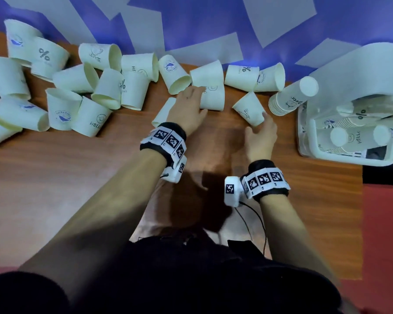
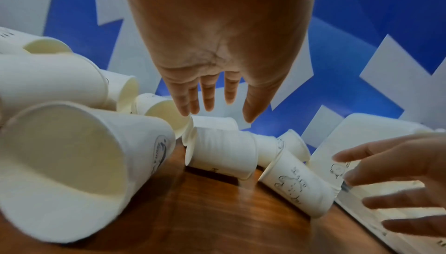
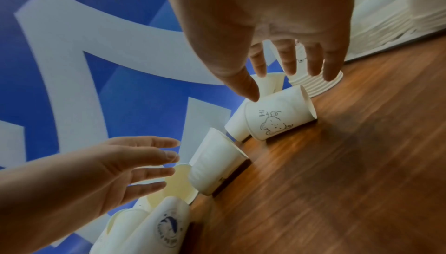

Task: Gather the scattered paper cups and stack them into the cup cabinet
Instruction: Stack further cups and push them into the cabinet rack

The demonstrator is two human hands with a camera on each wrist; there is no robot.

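- Right hand, centre right of the head view: fingers spread and straight, nothing held. Thumb tip is at the narrow base of the bear cup; in the right wrist view it looks to be touching or just short of it, cannot tell which.
- Bear cup lies on its side on the wooden table. Long axis runs diagonally, base toward the right hand, open mouth pointing to upper left of the frame.
- Left hand, frame centre: fingers straight and slightly apart, reaching over the smiley cup, which also lies on its side. Contact not clear.
- Judgement: each hand is nearer its own cup; right hand needs to close round the bear cup's wall from the base end.
- Remaining loose cups lie tumbled across the upper left.
- Cup cabinet, right edge: white open box, already holding several nested stacks lying sideways.
- One more nested stack lies just outside it, leaning against its left side.
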